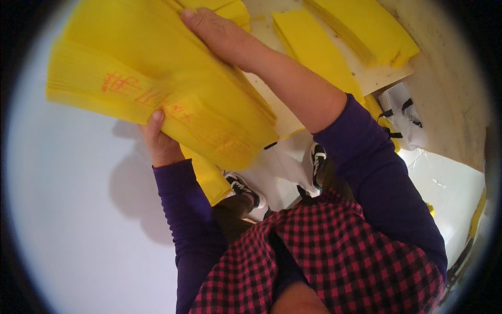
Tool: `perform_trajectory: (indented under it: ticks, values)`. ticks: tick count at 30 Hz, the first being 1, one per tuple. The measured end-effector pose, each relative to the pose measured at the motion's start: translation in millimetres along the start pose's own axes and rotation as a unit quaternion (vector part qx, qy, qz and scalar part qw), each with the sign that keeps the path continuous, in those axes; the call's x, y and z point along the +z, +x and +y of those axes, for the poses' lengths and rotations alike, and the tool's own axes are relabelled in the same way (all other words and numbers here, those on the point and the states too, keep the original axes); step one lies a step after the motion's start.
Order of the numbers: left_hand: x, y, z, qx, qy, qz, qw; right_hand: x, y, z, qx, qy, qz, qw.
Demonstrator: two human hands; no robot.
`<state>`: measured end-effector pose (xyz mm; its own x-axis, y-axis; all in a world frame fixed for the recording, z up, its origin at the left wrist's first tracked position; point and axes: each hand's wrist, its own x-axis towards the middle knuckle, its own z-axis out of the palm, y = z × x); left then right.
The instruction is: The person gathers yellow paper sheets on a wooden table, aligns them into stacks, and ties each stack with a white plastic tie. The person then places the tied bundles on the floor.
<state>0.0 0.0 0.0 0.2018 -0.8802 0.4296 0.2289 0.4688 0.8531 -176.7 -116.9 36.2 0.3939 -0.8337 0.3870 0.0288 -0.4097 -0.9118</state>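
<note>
A thick stack of yellow fabric sheets [130, 63] fills the upper left, lifted and tilted, with red handwriting along its near face. My left hand [159, 141] grips its near lower edge, the thumb on top and the fingers hidden underneath. Across the far upper edge of the stack lies my right hand [217, 36], its thumb side pressed to the fabric and most fingers out of sight behind it. Both hands hold the same stack between them.
More yellow fabric stacks [314, 47] lie on a pale wooden table [389, 78], with another stack [371, 31] at the far right. White material with black straps [402, 112] sits below the table's right side. A pale wall [78, 209] rises on the left.
</note>
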Motion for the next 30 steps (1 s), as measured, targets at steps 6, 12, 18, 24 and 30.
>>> perform_trajectory:
  ticks: [6, 12, 18, 24, 30]
  values:
    - [2, -6, -12, 0.059, 0.147, -0.010, 0.987, -16, -4, 1, -0.102, -0.025, 0.004, 0.994]
    - [-3, -44, -65, -0.009, 0.368, -0.089, 0.926, -17, -11, 28, -0.025, 0.041, -0.002, 0.999]
    - [21, -53, -71, 0.050, 0.074, -0.069, 0.994, -16, -12, 45, 0.034, 0.088, -0.003, 0.995]
    - [16, -33, -52, 0.029, 0.223, -0.099, 0.969, -12, -14, 53, 0.068, 0.114, -0.003, 0.991]
    - [9, -34, -46, -0.058, 0.246, -0.066, 0.965, -10, -13, 61, 0.085, 0.128, -0.005, 0.988]
